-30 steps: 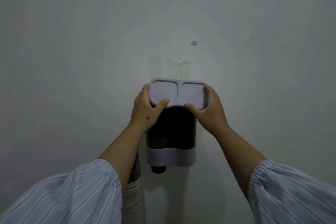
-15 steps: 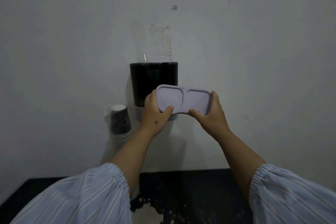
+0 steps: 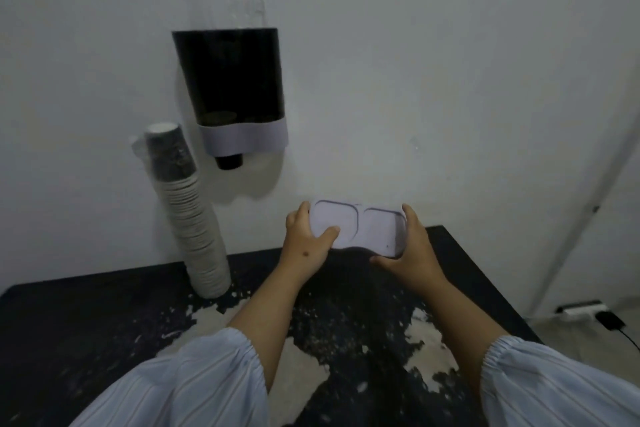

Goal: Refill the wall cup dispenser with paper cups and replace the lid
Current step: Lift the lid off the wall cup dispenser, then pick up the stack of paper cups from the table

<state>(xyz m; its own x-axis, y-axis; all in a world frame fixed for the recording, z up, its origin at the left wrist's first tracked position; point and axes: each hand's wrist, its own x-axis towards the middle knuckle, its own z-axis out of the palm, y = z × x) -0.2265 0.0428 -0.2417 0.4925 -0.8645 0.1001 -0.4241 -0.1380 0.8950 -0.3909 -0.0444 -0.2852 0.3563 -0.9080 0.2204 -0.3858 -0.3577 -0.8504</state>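
My left hand (image 3: 304, 239) and right hand (image 3: 412, 246) grasp lilac lid (image 3: 360, 227) by short ends, centre frame, above dark table (image 3: 104, 315). Looks light, stiff, smooth plastic; hold edges. Open dispenser (image 3: 235, 80) upper left.

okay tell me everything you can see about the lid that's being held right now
The lid is a pale lilac-grey, plastic-looking piece, wide with rounded corners and two shallow recessed panels side by side. It is off the dispenser, held roughly flat with its top up, near the wall above the dark table. The left hand grips its left end, thumb on top; the right hand grips its right end. Nothing else touches it.
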